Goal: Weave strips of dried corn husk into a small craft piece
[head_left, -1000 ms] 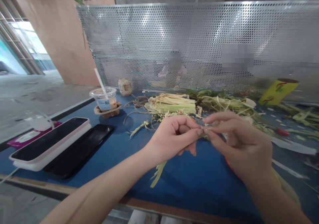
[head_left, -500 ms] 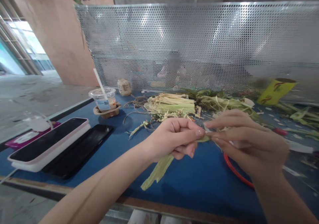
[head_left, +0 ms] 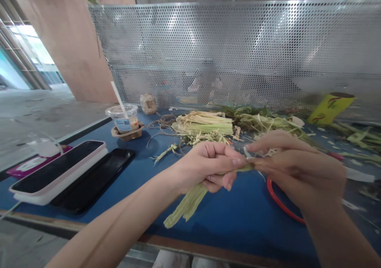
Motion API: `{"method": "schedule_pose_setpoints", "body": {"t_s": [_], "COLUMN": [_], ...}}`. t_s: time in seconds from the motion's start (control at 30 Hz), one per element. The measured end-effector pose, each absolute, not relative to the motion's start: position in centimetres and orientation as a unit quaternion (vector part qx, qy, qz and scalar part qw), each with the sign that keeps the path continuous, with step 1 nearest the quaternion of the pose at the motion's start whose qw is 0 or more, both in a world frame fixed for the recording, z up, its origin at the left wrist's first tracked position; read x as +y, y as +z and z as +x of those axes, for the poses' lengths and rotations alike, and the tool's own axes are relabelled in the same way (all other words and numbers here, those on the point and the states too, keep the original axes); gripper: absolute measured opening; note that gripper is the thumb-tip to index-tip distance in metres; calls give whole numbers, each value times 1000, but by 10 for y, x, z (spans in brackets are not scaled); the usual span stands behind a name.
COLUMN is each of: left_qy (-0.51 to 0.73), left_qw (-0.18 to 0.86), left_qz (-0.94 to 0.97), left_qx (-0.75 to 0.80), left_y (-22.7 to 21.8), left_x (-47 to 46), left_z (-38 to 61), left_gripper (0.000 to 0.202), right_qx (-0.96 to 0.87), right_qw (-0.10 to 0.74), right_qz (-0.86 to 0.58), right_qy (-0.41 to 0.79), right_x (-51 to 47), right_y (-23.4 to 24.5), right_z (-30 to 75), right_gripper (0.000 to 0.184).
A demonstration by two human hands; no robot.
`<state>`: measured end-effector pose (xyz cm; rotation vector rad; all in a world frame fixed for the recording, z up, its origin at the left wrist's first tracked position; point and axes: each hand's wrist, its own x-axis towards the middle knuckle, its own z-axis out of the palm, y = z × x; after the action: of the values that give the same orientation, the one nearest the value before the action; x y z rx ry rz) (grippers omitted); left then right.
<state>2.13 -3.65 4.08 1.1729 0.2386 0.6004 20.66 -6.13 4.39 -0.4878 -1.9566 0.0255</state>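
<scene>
My left hand [head_left: 208, 165] is closed around a pale green leaf strip [head_left: 186, 206] that hangs down from under the fist toward the blue tabletop [head_left: 143, 172]. My right hand [head_left: 293, 168] meets it at the fingertips, thumb and forefinger pinching the same strip's upper end. Both hands hover just above the table, in front of a bundle of cut stalks [head_left: 204, 124].
Two phones [head_left: 59, 172] lie at the left, with a plastic cup and spoon [head_left: 123, 118] behind them. A red ring [head_left: 278, 200] lies under my right hand. Loose green leaves [head_left: 268, 122] and a yellow cup [head_left: 330, 108] stand before a perforated metal screen [head_left: 238, 49].
The leaf strip now hangs lower and longer under my left hand. My right hand has shifted slightly right, uncovering more of the red ring.
</scene>
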Motion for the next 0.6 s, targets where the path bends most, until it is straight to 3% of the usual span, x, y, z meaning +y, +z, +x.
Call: {"method": "schedule_pose_setpoints", "body": {"t_s": [0.43,0.6], "left_qy": [276,291], "left_qw": [762,763], "left_qz": [559,551], "left_qx": [176,175], "left_y": [41,40], "left_x": [-38,-40], "left_z": [20,22], "left_gripper": [8,9], "right_qx": [-841,-826], "right_qw": [487,523], "right_qz": [-235,-207], "right_qy": [-23,18], "right_x": [-64,-62], "right_y": [47,44], "right_z": [212,211], "right_gripper": [17,20]}}
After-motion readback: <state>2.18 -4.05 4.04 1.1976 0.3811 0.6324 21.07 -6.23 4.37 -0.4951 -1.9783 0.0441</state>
